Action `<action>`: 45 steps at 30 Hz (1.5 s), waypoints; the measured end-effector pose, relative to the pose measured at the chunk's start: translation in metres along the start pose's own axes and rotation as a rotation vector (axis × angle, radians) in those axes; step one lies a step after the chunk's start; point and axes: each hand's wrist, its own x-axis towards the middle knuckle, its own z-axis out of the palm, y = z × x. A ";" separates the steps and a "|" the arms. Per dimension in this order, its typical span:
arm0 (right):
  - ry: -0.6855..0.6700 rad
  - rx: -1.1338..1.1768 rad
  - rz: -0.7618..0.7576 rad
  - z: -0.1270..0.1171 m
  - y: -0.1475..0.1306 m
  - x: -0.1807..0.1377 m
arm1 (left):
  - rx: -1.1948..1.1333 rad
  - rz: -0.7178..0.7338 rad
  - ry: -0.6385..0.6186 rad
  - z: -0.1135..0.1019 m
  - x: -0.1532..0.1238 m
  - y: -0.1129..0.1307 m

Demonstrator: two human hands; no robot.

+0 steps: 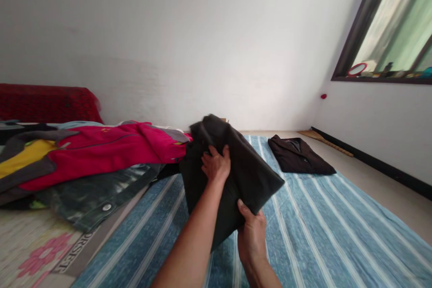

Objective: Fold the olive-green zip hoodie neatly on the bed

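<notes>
A black folded garment (249,166), its kind unclear, is held up at a tilt above the striped sheet (303,225). My left hand (218,164) lies against its front near the upper part, fingers bent into the cloth and partly hidden by the folds. Lower down, my right hand (251,229) grips the bottom edge, thumb in front and the other fingers behind. To the right, a dark brown jacket (299,155) lies folded flat with its collar toward the wall.
On the left lie a pink and grey jacket (118,146), dark camouflage-patterned clothing (97,193) and other garments. A red cloth-covered thing (47,101) stands behind them. A window (388,22) with a small red-rimmed mirror (357,69) on its sill is at upper right.
</notes>
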 end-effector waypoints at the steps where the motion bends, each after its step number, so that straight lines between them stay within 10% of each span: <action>1: 0.072 0.073 0.041 -0.012 0.007 0.006 | 0.053 -0.062 -0.004 0.014 -0.002 0.001; 6: 0.140 0.126 0.174 -0.056 0.026 0.021 | 0.259 -0.134 -0.122 0.072 -0.025 -0.013; 10: 0.067 0.155 0.221 -0.060 0.023 0.019 | 0.321 -0.113 -0.153 0.078 -0.027 -0.023; 18: -0.019 0.249 0.446 -0.087 -0.011 0.020 | 0.210 -0.085 -0.100 0.032 -0.031 -0.037; 26: 0.033 0.066 0.351 -0.131 -0.053 0.053 | -0.246 -0.383 -0.115 -0.026 -0.068 -0.084; 33: 0.124 -0.270 0.425 -0.132 -0.064 0.072 | -0.651 -0.554 -0.332 -0.028 -0.103 -0.082; 45: 0.108 -0.531 0.416 -0.118 -0.063 0.040 | -0.767 -0.527 -0.305 -0.050 -0.083 -0.099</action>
